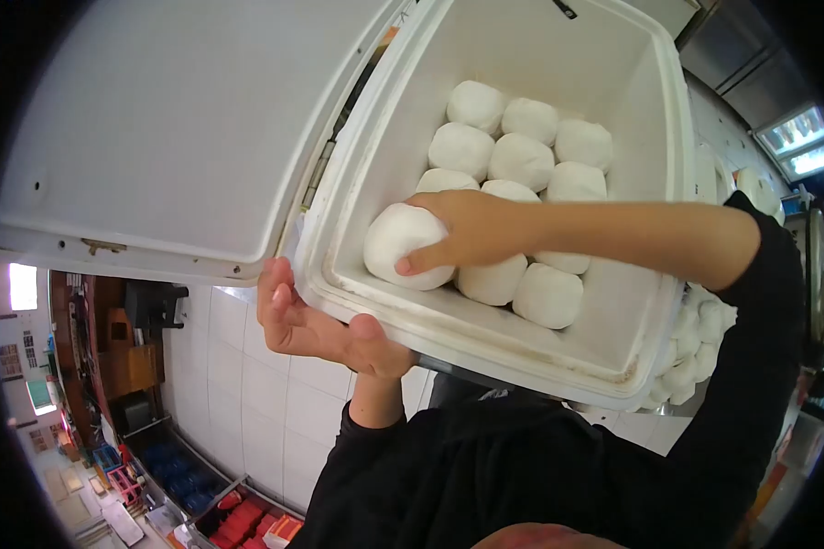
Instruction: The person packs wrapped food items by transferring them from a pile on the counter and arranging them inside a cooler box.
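My right hand (478, 225) reaches down into a white cooler box (499, 361), its fingers and thumb around a smooth white dough ball (395, 240) at the near left corner. Part of that ball is hidden behind the hand. Several more dough balls (522, 162) sit in rows on the box floor, some covered by my right forearm. My left hand (325, 337) is just outside the near left corner of the box, palm up, with nothing in it. Its fingers are apart and slightly bent, close to the rim.
The box's hinged lid (174, 119) stands open on the left. More white dough pieces (691, 352) lie at the right, beyond the box. Below are a tiled floor (256, 384) and crates with red packets (238, 523). A dark wooden cabinet (110, 339) stands at far left.
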Motion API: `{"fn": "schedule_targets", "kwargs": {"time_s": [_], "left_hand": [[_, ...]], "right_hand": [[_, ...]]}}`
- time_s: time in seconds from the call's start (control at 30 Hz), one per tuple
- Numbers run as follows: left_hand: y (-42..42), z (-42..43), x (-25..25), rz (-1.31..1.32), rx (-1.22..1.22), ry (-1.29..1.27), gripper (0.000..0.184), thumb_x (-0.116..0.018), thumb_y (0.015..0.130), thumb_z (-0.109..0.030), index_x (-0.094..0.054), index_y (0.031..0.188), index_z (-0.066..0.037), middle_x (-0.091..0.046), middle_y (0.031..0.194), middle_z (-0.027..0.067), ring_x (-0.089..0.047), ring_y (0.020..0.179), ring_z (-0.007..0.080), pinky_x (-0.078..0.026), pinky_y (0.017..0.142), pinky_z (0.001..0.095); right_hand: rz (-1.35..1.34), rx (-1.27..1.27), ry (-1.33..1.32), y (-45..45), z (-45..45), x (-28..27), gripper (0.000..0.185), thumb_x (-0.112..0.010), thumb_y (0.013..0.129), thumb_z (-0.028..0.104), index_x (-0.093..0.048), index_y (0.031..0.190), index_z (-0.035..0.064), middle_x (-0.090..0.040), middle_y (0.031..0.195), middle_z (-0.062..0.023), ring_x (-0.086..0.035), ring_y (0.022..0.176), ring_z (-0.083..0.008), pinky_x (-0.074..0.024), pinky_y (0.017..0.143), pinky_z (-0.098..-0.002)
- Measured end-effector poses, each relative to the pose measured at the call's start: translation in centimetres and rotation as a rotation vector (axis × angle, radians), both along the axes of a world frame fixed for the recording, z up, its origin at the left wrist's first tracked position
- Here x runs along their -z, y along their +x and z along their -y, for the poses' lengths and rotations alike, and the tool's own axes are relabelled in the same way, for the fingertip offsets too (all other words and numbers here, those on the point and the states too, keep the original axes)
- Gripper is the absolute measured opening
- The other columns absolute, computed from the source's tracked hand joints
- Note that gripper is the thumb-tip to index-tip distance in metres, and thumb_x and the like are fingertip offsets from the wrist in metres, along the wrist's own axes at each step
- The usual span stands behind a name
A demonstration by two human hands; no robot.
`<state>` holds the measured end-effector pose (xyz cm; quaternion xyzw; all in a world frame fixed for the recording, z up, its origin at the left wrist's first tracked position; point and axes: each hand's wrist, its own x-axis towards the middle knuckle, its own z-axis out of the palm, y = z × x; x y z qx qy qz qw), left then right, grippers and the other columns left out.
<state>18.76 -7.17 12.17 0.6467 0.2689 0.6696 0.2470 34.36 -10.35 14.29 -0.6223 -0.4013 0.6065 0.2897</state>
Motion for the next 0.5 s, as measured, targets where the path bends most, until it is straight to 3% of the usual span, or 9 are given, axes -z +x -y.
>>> {"fn": "schedule_targets", "kwargs": {"time_s": [0.1, 0.23, 0.37, 0.43, 0.5], "left_hand": [[-0.1, -0.3, 0.3, -0.005, 0.023, 0.037, 0.061, -0.052, 0.082, -0.041, -0.029, 0.125, -0.003, -0.039, 0.128, 0.0195, -0.041, 0.118, 0.0284, -0.029, 0.103, 0.0434], [0.2, -0.2, 0.4, 0.032, 0.011, 0.028, 0.058, -0.053, 0.081, -0.034, -0.030, 0.123, -0.001, -0.041, 0.124, 0.0208, -0.044, 0.114, 0.0285, -0.034, 0.099, 0.0437], [0.5, 0.0, 0.0, 0.042, 0.050, 0.082, 0.051, -0.054, 0.082, -0.026, -0.033, 0.121, 0.000, -0.042, 0.121, 0.0196, -0.043, 0.114, 0.0278, -0.034, 0.099, 0.0425], [-0.3, -0.2, 0.1, -0.009, 0.038, 0.117, 0.047, -0.056, 0.082, -0.019, -0.035, 0.119, 0.000, -0.042, 0.120, 0.0186, -0.043, 0.114, 0.0274, -0.034, 0.100, 0.0422], [-0.8, 1.0, -0.6, 0.065, 0.011, 0.046, 0.043, -0.057, 0.083, -0.016, -0.036, 0.117, 0.001, -0.038, 0.119, 0.0158, -0.041, 0.113, 0.0249, -0.032, 0.100, 0.0411]], "right_hand": [[0.141, 0.122, 0.077, -1.3, 0.8, 0.3, 0.076, -0.068, 0.080, 0.041, -0.035, 0.133, -0.0025, -0.047, 0.128, -0.0225, -0.048, 0.118, -0.0311, -0.0371, 0.101, -0.0366], [0.032, 0.290, 0.271, -2.3, 0.9, 3.3, 0.070, -0.068, 0.080, 0.039, -0.038, 0.128, -0.0011, -0.047, 0.126, -0.0231, -0.044, 0.121, -0.0300, -0.0354, 0.101, -0.0361], [0.594, 0.044, 0.160, -1.3, -0.9, 2.8, 0.092, -0.072, 0.072, 0.054, -0.032, 0.135, -0.0002, -0.043, 0.130, -0.0229, -0.041, 0.124, -0.0315, -0.0347, 0.103, -0.0398], [0.166, -0.083, 0.128, 0.2, -0.3, 1.1, 0.103, -0.070, 0.069, 0.062, -0.028, 0.139, -0.0002, -0.037, 0.138, -0.0217, -0.034, 0.132, -0.0321, -0.0331, 0.105, -0.0449], [0.245, -0.102, 0.014, 0.3, 0.1, -1.2, 0.107, -0.069, 0.070, 0.064, -0.023, 0.143, 0.0003, -0.032, 0.145, -0.0194, -0.028, 0.137, -0.0320, -0.0313, 0.106, -0.0494]]}}
